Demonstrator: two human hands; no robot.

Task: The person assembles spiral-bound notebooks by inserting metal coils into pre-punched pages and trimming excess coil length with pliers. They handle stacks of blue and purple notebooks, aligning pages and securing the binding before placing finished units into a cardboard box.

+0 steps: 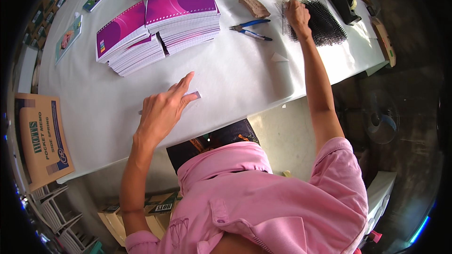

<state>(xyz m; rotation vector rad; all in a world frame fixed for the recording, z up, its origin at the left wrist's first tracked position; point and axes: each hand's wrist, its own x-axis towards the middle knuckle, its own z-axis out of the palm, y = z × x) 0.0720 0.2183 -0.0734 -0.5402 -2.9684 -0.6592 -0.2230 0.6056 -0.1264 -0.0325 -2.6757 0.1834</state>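
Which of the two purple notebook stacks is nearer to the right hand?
The right stack, beside the pliers; the left stack is farther from the right hand.

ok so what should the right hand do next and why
Probably lift one coil from the dark spiral coils and bring it toward the left hand. The right hand is at the left side of that pile, fingers bent together, while the left hand partly covers a thin flat piece, with no coil visible beside it.
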